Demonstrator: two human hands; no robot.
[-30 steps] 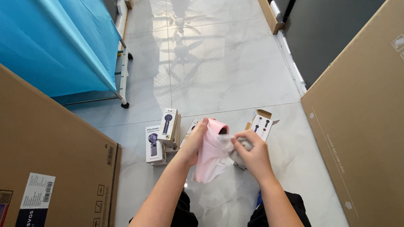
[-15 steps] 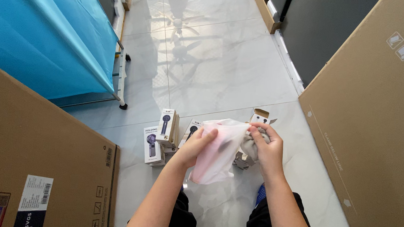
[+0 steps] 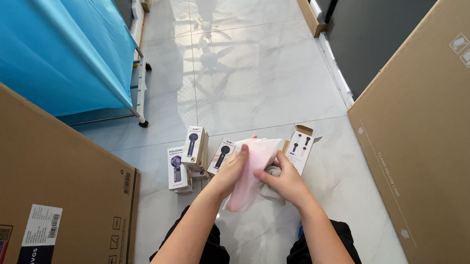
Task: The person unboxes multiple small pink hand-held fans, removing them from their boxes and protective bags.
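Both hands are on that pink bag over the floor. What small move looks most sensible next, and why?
Probably spreading the bag's mouth wider. The left hand grips the pink bag at its upper edge while the right hand pinches it lower down, with something pale grey under it. An opened box stands just behind.

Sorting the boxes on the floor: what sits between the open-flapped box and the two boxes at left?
In the head view, one more small box and the pink pouch held by both hands.

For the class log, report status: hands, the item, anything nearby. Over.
Left hand and right hand both grip pink pouch. Pouch held above floor, upright. Small boxes stand just beyond; one open box by right hand.
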